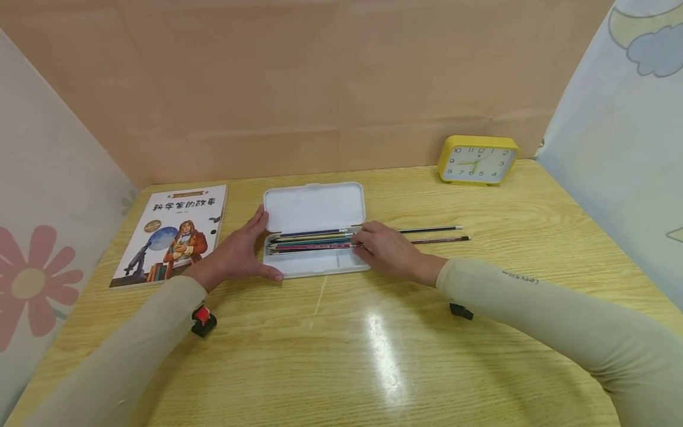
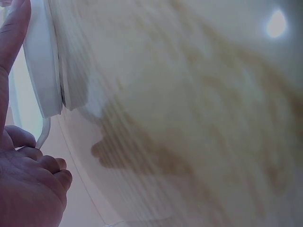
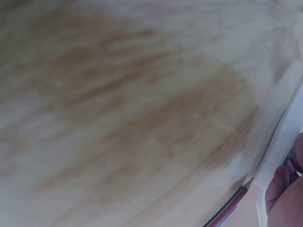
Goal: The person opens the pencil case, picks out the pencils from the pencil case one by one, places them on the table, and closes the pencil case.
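Observation:
A white pencil case (image 1: 315,207) lies on the table with its lid raised at the back. Several pencils (image 1: 309,242) lie side by side in its tray, points to the left. My left hand (image 1: 240,252) holds the case's left end, thumb along the front edge and fingers by the lid. Over the tray's right part, my right hand (image 1: 386,249) has its fingers curled at the pencils' right ends and pinches a pencil there; the fingertips are partly hidden. Behind that hand, a black pencil (image 1: 432,229) and a dark red pencil (image 1: 440,240) lie on the table.
A book (image 1: 176,237) with a picture cover lies at the left, close to my left hand. The yellow clock (image 1: 477,160) stands at the back right. A brown sheet (image 1: 341,89) covers the wall behind the wooden table (image 1: 341,356).

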A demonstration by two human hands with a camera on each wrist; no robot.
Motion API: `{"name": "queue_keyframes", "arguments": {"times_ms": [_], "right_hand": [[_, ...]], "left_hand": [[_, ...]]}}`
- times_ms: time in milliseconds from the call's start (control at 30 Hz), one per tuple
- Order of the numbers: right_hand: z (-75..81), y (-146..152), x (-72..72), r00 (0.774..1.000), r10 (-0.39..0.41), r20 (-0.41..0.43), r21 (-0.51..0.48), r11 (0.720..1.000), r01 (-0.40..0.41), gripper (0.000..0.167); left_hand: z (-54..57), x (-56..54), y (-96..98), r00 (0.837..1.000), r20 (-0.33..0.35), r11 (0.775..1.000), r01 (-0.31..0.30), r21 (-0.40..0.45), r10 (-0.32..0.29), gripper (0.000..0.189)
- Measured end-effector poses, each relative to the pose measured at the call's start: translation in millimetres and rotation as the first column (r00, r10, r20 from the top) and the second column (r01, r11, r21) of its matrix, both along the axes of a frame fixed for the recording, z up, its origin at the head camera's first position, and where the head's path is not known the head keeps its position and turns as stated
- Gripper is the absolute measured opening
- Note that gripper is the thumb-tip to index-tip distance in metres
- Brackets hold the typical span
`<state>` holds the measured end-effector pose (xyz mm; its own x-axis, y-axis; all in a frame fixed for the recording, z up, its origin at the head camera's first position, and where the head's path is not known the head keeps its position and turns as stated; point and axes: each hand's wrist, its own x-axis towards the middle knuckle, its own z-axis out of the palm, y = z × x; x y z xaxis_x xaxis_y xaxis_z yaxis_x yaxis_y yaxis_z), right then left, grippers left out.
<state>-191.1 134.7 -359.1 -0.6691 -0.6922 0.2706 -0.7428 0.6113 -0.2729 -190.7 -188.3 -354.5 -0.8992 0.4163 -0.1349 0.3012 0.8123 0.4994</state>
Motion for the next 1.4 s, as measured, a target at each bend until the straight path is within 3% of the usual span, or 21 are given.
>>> {"name": "queue_keyframes", "arguments": {"times_ms": [267,733,1000,1400], "right_hand": [[-0.7,-1,0.1,0.999,-0.001,0.034,-0.027,1.000,0.002,0.008],[0.9,5,5.1,0.999,-0.022,0.024,-0.088,0.996,0.024,0.009],[-2.5,22,7.5,1.000,-0.011,0.017,-0.168,0.986,0.014,0.008],[-4.4,54,17.6,0.998,-0.053,0.040,-0.280,0.958,0.062,0.011]], "left_hand": [[0.8,0.4,0.7,1.000,0.013,1.000,-0.007,-0.004,0.007,0.134],[1.5,1.2,0.8,1.000,0.010,1.000,-0.005,0.003,0.005,0.136],[0.9,0.7,-0.4,1.000,0.008,1.000,-0.003,0.002,0.003,0.136],[2.0,1.8,-0.3,1.000,0.004,1.000,-0.003,-0.010,0.003,0.135]]}}
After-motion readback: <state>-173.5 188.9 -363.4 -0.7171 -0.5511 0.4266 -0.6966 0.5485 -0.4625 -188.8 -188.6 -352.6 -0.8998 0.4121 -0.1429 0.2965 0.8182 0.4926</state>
